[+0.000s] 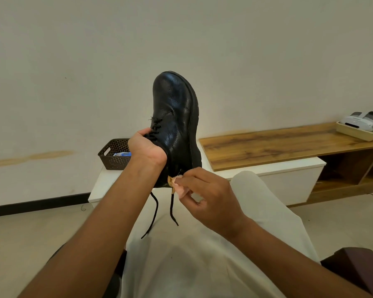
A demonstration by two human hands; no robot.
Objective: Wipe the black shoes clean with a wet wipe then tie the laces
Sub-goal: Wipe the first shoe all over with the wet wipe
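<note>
White wall behind; left hand (145, 148) grips one shoe (177, 117), right hand (207, 196) pinches one wipe (182, 189).

A low white bench (289, 168) runs across the middle of the frame against the wall. At its left end, near frame centre, stands a dark perforated basket (111, 154) with a blue-and-white packet inside. A wood-grain shelf top (278, 145) lies over the bench's right part and stretches to the right edge, where a cream tray (357, 134) rests on it, holding a white headset. Pale floor (30, 233) fills the lower left.
</note>
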